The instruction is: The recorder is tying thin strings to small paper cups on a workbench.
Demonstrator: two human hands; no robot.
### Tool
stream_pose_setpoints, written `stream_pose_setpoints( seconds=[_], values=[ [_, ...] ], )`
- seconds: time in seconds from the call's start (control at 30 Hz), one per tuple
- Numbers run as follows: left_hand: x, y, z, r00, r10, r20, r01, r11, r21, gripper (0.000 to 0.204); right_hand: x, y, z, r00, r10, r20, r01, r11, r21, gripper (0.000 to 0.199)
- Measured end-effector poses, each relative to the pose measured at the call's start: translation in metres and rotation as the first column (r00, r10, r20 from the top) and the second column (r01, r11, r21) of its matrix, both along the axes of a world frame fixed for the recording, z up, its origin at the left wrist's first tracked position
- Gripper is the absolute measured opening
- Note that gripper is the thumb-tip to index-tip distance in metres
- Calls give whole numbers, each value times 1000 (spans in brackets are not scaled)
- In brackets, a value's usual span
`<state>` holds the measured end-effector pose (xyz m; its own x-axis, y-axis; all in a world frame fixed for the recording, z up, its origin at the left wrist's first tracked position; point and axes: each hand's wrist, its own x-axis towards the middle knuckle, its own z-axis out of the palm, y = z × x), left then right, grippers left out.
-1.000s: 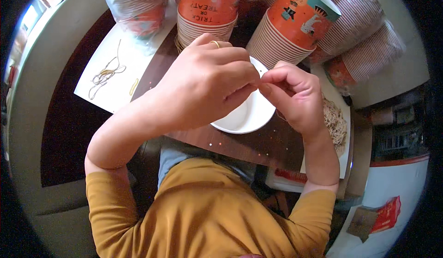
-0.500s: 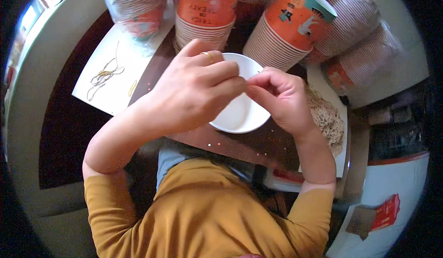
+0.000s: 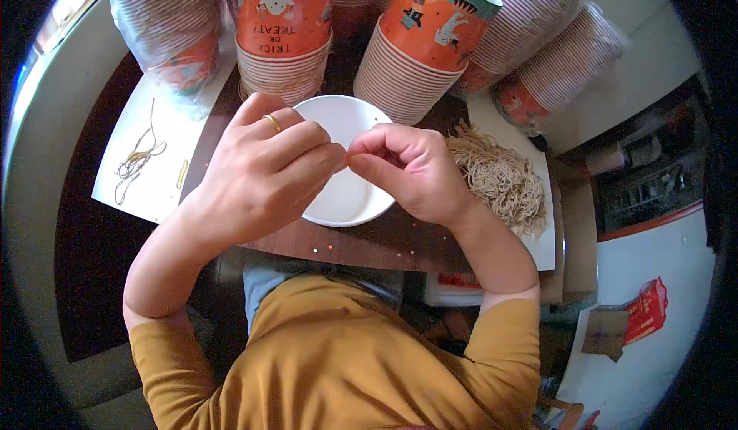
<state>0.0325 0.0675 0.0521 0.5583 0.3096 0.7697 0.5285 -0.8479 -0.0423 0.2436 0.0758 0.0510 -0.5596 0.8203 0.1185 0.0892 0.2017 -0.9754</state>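
A round paper bucket (image 3: 350, 195), white inside, stands with its mouth up on the brown table in front of me. A small dark hole or spot shows near its upper right rim. Over its mouth, my left hand (image 3: 265, 180), with a gold ring, is closed in a pinch. My right hand (image 3: 415, 172) pinches too, thumb against forefinger, and its fingertips meet those of the left. Whatever lies between the fingertips is too small or hidden to make out. Right of my right hand lies a heap of beige strings (image 3: 500, 180) on a white sheet.
Behind the bucket rise two upside-down stacks of orange and teal paper buckets, a left stack (image 3: 284, 38) and a right stack (image 3: 419, 53). Plastic-wrapped stacks (image 3: 173, 23) flank them. Loose dark strings (image 3: 138, 165) lie on a white sheet (image 3: 115, 134) at left. Small pale specks dot the table edge.
The whole view has shifted, so table, buckets and hands appear farther left. Both hands stay pinched together over the white bucket, with little visible change in their grip.
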Motion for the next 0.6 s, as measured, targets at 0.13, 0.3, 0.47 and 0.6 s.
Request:
stream_pose_setpoints(
  seconds=[0.13, 0.3, 0.47, 0.6],
  values=[
    [-1, -1, -4, 1000, -12, -1, 12, 1000, -25, 21, 0, 0, 0, 999, 8, 44, -13, 992, 124, 8],
    [-8, -4, -5, 998, -47, 41, 56, 970, -239, 18, 1, 8, -3, 998, 52, 27, -52, 999, -10, 4],
    [-41, -17, -20, 992, 67, 107, 19, 758, -652, 25, 6, 26, 4, 955, 184, 231, -196, 980, 30, 11],
    [-46, -32, -34, 993, 55, 102, 36, 688, -725, 32, -6, 28, -3, 872, 271, 407, -318, 947, 52, 10]
  ],
)
